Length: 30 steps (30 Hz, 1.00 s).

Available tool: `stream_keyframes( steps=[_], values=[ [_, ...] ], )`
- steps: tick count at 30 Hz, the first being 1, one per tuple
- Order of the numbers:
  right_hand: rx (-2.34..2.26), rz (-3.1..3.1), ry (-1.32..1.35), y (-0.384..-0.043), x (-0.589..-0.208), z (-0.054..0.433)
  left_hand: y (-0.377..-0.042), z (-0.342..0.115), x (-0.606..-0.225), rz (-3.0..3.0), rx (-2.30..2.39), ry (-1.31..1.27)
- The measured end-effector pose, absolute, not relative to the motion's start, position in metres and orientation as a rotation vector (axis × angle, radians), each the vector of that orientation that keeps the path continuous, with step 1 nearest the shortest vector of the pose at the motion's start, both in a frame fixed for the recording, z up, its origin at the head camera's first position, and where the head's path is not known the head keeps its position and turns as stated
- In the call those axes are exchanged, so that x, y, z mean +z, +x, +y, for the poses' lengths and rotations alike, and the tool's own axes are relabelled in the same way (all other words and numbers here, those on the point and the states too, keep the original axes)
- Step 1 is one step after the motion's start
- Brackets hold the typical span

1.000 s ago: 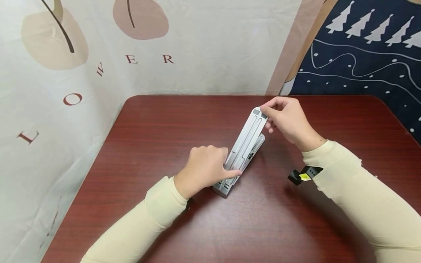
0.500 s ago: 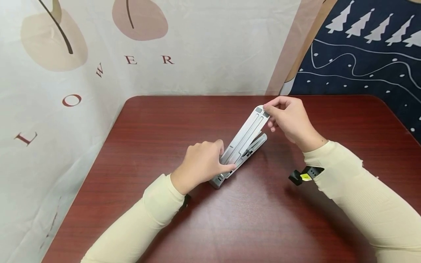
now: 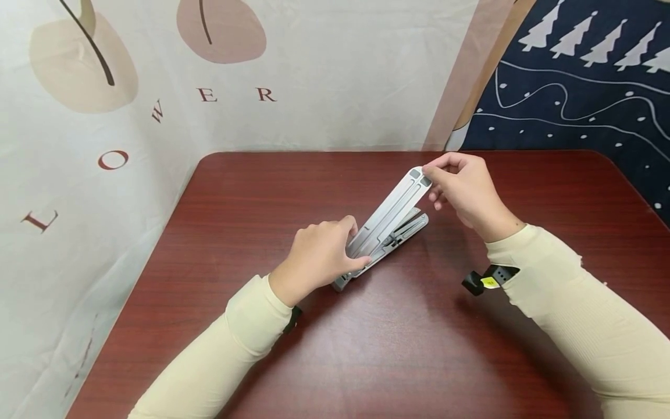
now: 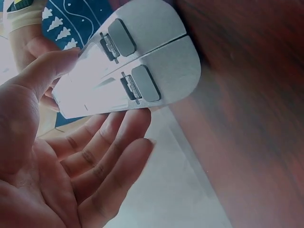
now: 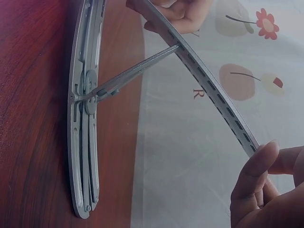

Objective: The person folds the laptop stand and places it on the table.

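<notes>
A silver folding laptop stand (image 3: 389,218) stands on the table, its upper arms raised at an angle from the base (image 3: 405,230). A support strut (image 5: 137,71) links the two in the right wrist view. Near the hinge end my left hand (image 3: 321,256) holds the upper arms between thumb and fingers. Grey rubber pads (image 4: 146,83) and small flip-up hooks show at that end in the left wrist view. At the raised far end, my right hand (image 3: 463,189) pinches the tip between thumb and index finger; its other fingers are loosely curled beneath.
The reddish-brown wooden table (image 3: 251,198) spreads around the stand. Behind and to the left hangs a pale printed curtain (image 3: 335,75); a dark blue cloth with white trees (image 3: 586,93) hangs at the back right. A black wrist camera (image 3: 473,283) sits under the right sleeve.
The stand has turned clockwise, its near end shifting left and away from me. The gap between upper arms and base looks wider. My left hand moved slightly left and farther away; both hands kept hold.
</notes>
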State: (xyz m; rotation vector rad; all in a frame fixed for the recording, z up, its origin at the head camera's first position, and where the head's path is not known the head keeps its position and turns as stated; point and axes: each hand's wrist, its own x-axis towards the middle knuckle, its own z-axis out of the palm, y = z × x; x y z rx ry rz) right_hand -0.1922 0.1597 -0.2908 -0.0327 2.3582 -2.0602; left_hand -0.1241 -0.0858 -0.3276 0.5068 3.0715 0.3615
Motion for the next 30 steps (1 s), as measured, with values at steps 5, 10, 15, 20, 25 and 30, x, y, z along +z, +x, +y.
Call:
stream_keyframes(
  steps=[5,10,15,20,25,30],
  values=[
    [-2.056,2.343,-0.023,-0.192,-0.291,0.161,-0.125,-0.088,-0.328,3.110,0.335,0.535],
    [-2.080,2.277,-0.028,-0.192,-0.292,0.163,-0.127,-0.090,-0.328,3.130,0.334,0.567],
    [-2.115,2.213,-0.029,-0.191,-0.293,0.164,-0.129,-0.093,-0.326,3.124,0.329,0.567],
    [-2.140,2.188,-0.035,-0.191,-0.294,0.165,-0.131,-0.096,-0.325,3.110,0.325,0.554],
    [-2.137,2.185,-0.044,-0.191,-0.293,0.165,-0.133,-0.097,-0.325,3.117,0.330,0.565],
    [-2.115,2.198,-0.045,-0.193,-0.293,0.165,-0.131,-0.096,-0.325,3.131,0.297,0.579]
  ],
)
